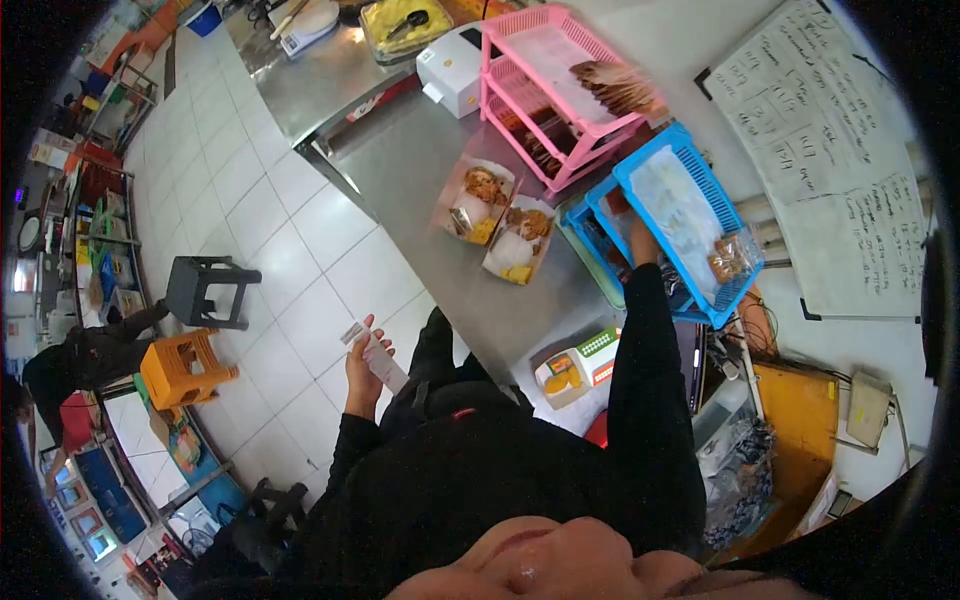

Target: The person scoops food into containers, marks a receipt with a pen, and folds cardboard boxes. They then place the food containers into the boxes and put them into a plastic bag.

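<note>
My left hand (pixel 364 372) grips a narrow white printed paper slip (pixel 383 364), held out over the floor beside the steel table. My right hand (pixel 643 246) reaches into the lower tier of a blue plastic basket rack (pixel 655 150); its fingers are hidden there, so any hold does not show. Packets (pixel 735 258) lie in the rack's upper tier. To the left of that rack, two open food boxes with rice, fried food and something yellow stand on the table: one box (pixel 474 205) and another box (pixel 517 243). Nearer me is a small open carton (pixel 563 377) with golden pieces.
A pink basket rack (pixel 500 100) holding brown flat paper items stands at the back, beside a white machine (pixel 450 70). Stools, one black (pixel 210 285) and one orange (pixel 185 370), are on the tiled floor. A whiteboard (pixel 820 160) hangs right. Another person (pixel 90 355) is far left.
</note>
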The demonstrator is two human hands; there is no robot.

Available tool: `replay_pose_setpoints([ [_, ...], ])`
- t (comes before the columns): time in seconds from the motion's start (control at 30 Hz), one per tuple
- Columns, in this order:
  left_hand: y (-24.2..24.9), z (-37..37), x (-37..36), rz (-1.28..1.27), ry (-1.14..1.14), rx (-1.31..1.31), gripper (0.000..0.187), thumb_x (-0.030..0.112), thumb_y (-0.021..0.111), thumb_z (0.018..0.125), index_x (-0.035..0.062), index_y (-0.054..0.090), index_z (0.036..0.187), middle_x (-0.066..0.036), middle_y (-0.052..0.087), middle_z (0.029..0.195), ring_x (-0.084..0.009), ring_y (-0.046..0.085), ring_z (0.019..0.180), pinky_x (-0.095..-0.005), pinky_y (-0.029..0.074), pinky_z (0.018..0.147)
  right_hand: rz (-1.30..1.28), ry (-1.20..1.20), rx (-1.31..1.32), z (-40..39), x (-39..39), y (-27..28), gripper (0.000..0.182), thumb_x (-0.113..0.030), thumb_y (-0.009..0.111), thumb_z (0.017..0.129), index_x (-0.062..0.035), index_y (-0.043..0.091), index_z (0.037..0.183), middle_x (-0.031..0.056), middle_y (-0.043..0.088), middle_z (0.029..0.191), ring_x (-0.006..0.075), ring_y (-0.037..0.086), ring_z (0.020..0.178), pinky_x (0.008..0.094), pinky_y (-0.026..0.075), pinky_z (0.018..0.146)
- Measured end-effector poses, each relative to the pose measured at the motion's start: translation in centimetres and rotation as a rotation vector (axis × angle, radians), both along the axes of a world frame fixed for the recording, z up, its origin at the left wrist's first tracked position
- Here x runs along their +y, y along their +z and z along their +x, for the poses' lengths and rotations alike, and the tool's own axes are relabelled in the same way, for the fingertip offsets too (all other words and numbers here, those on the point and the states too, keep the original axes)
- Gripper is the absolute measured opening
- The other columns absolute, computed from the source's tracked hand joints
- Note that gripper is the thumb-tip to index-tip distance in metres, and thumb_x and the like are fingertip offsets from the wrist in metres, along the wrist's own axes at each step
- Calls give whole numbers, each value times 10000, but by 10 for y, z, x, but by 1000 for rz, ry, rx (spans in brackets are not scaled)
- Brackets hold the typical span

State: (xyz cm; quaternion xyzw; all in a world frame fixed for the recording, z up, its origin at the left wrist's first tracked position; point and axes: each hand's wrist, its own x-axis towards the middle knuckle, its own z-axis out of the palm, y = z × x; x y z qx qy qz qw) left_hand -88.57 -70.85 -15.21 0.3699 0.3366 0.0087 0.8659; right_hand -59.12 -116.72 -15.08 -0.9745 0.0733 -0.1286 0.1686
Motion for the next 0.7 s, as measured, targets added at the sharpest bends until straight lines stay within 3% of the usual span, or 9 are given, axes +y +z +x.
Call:
replay_pose_setpoints([
  [0.03,0,4,1,0,-9,30,485,222,464,901,62,399,1355,-43,557,942,-168,554,816,-311,478,724,11,-46,61,-11,2,2,293,-184,456,891,14,603,1050,236,616,1052,387,593,949,447,457,836],
  [0.2,7,62,10,54,-190,13,476,227,454,903,53,417,1345,-40,553,942,-165,551,817,-302,473,728,1598,-417,-524,-66,54,16,130,-211,620,871,-83,630,889,23,632,764,124,575,619,269,452,547],
  [0.27,11,89,14,48,-240,-35,472,229,454,903,49,427,1338,-40,553,942,-164,551,818,-300,472,729,1716,-373,-387,-97,69,1,68,-151,668,842,-119,621,879,-44,587,685,92,532,569,235,414,525],
  [0.37,26,119,17,64,-288,-112,463,228,469,897,40,453,1320,-46,567,935,-160,556,818,-298,474,739,1540,-428,-209,-105,128,17,206,-231,730,791,-111,572,738,-39,535,627,83,488,545,239,391,512],
  [0.43,25,132,23,58,-324,-130,482,239,469,898,44,428,1338,-41,560,938,-155,552,820,-299,469,753,1456,-424,-166,-81,135,-18,257,-253,748,773,-109,555,682,-33,521,606,92,482,539,249,384,508],
  [0.47,25,135,25,59,-352,-141,502,250,468,899,49,403,1355,-37,553,941,-151,547,822,-301,464,767,1092,-278,-253,-58,133,-58,299,-279,752,767,-115,530,652,-38,508,613,82,432,521,243,349,500],
  [0.5,27,136,27,61,-358,-138,497,238,458,899,48,403,1354,-37,553,941,-154,548,821,-301,467,763,724,-138,-324,-49,139,-58,340,-306,756,760,-122,506,621,-44,495,619,73,381,503,237,314,492],
  [0.63,19,134,42,47,-354,-124,490,233,456,897,50,412,1349,-37,553,942,-157,548,819,-305,472,754,587,-123,-198,-40,136,-50,389,-300,755,761,-112,477,565,-43,482,615,84,342,530,254,264,480],
  [0.7,7,126,55,25,-317,-114,483,233,467,894,68,424,1346,-37,553,946,-160,549,821,-309,478,744,783,-39,-173,-43,126,-51,321,-317,699,818,-89,538,660,-32,531,668,80,448,570,242,345,494],
])
